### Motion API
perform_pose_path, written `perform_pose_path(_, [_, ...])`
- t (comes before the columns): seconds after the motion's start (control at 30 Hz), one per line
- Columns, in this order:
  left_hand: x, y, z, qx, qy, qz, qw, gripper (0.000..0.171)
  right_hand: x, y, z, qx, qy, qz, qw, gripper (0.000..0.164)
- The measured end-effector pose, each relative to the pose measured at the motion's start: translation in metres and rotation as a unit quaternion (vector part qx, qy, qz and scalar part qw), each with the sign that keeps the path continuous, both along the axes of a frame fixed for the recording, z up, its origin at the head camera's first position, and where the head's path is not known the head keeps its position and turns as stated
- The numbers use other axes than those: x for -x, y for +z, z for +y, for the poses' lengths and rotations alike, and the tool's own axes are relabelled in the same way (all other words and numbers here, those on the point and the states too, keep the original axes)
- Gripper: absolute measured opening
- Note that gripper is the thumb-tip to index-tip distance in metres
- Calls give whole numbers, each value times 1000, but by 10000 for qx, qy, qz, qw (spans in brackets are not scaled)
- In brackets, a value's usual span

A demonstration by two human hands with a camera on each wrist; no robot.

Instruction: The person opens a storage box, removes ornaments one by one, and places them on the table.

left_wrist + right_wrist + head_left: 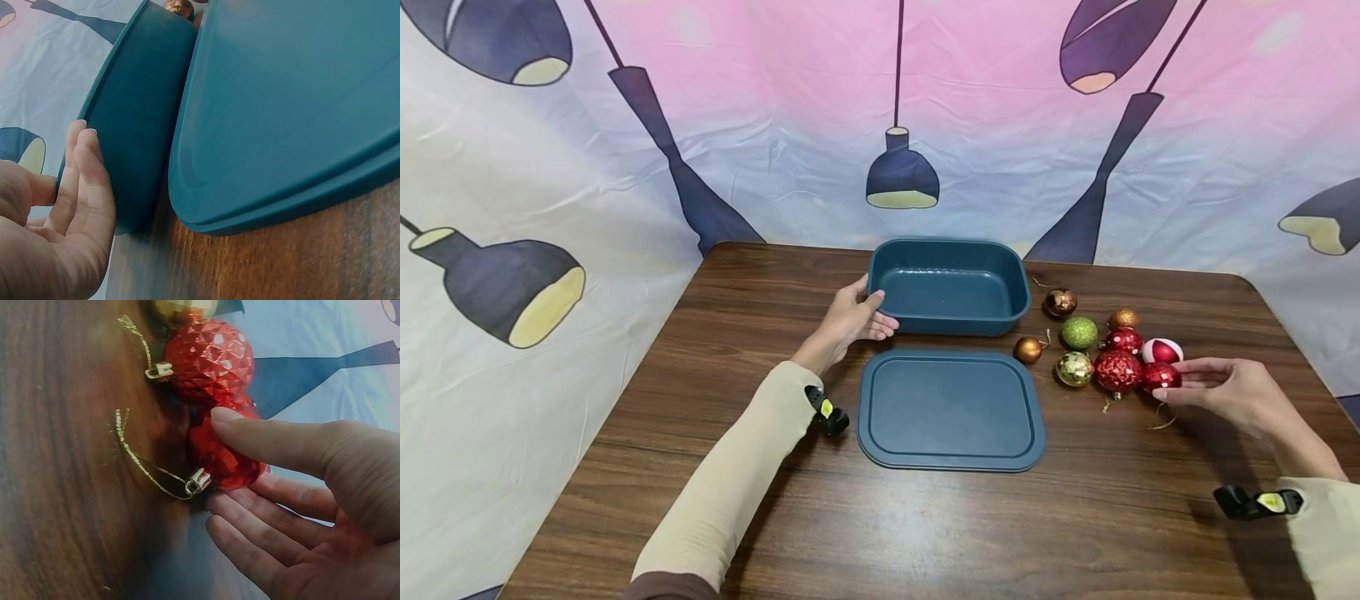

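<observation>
A dark teal rectangular container (951, 325) stands without a lid near the table's back edge. My left hand (850, 317) holds its left front corner, thumb at the rim and fingers against the outer wall (144, 100). Directly in front of the container lies a flat teal lid (951, 412). On the right, my right hand (1232, 392) grips a shiny red Christmas ball (219, 450) between thumb and fingers; its gold string loop trails on the table. A larger faceted red ball (1117, 371) touches it, and a red-and-white ball (1162, 351) sits just behind.
Several more balls cluster right of the container: glittery green (1079, 332), gold (1074, 369), brown (1060, 302), orange (1123, 318) and another red (1124, 341). A copper ball (1027, 350) lies near the lid's back right corner. A printed cloth (812, 183) hangs behind the wooden table (925, 533).
</observation>
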State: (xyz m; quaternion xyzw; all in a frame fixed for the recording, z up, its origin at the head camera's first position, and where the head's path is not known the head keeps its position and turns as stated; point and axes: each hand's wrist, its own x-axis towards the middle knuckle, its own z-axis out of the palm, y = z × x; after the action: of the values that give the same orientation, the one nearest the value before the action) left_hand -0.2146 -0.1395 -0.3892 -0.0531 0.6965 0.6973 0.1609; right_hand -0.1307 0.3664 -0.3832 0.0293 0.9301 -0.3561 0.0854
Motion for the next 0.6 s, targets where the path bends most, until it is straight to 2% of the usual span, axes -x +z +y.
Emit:
perform_pose_path(0.27, [0,-1,0,-31,14,15,10000,63,-1,-5,-2,75,43,59,9999,62])
perform_pose_path(0.6, [0,-3,-1,137,6,4,9999,63,-2,-7,-4,70,74,3,9999,67])
